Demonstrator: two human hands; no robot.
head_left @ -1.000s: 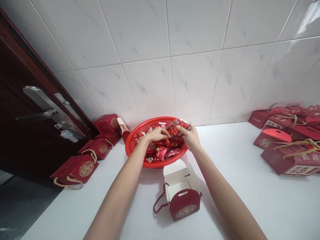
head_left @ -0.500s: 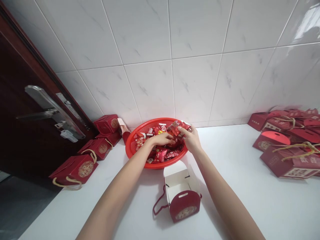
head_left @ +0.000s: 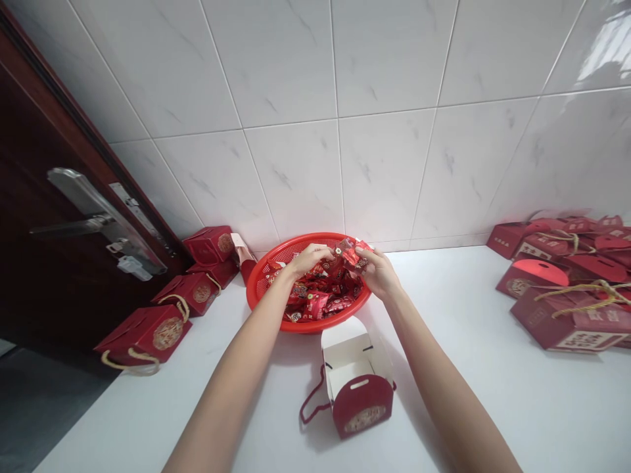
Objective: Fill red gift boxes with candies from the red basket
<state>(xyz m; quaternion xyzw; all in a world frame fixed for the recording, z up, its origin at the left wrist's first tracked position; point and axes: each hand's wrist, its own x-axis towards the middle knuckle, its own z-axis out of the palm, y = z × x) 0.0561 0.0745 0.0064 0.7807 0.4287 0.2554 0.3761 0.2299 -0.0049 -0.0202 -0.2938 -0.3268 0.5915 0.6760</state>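
A red plastic basket (head_left: 263,309) holds a heap of red wrapped candies (head_left: 315,304). Over its right rim, my right hand (head_left: 379,273) is closed around a few red candy packets (head_left: 351,252). My left hand (head_left: 311,259) is above the heap, its bent fingers close to those packets; what they pinch, if anything, is hidden. In front of the basket stands a small dark red gift box (head_left: 363,407) with its top open and a white inside. A dark red cord hangs off its left side.
Several closed red boxes with rope handles (head_left: 148,335) line the table's left side by a dark door (head_left: 44,276). More red boxes (head_left: 572,315) are piled at the right. A tiled wall (head_left: 384,177) rises behind the white table (head_left: 458,315).
My left hand has risen from within the candies and moved toward the back of the basket, uncovering part of the heap. My right hand still holds its packets, nearly in the same place.
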